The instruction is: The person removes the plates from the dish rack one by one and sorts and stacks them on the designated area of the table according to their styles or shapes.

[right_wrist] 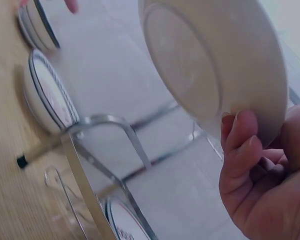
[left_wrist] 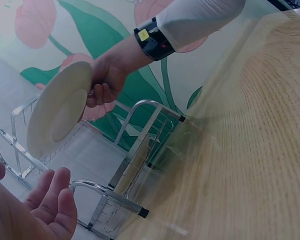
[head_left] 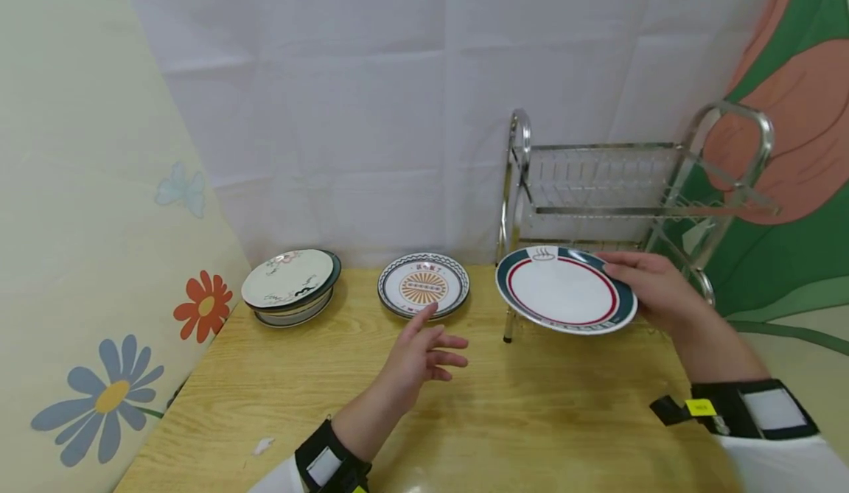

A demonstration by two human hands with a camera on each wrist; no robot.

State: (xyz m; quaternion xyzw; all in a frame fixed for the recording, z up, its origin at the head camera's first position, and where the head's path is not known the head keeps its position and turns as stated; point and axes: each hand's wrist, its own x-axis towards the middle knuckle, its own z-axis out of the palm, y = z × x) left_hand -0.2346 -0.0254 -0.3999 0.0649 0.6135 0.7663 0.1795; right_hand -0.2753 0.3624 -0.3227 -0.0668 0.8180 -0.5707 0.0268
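My right hand (head_left: 653,287) pinches the right rim of a white plate (head_left: 564,294) with a blue-green border and a red ring. The plate is held above the table, in front of the metal rack; its pale underside (right_wrist: 190,65) faces the right wrist camera. My left hand (head_left: 424,353) has its fingers spread and holds nothing. It hovers over the table, its index fingertip overlapping the near rim of a plate (head_left: 424,287) with an orange sunburst and a patterned dark border. In the left wrist view, the left hand's fingers (left_wrist: 45,200) are relaxed.
A two-tier metal dish rack (head_left: 603,211) stands at the back right. Inside its lower part, a dark-rimmed plate (right_wrist: 122,220) shows in the right wrist view. At the back left, a stack of plates (head_left: 292,283) sits on the wooden table (head_left: 318,382). A white scrap (head_left: 263,446) lies nearer the front.
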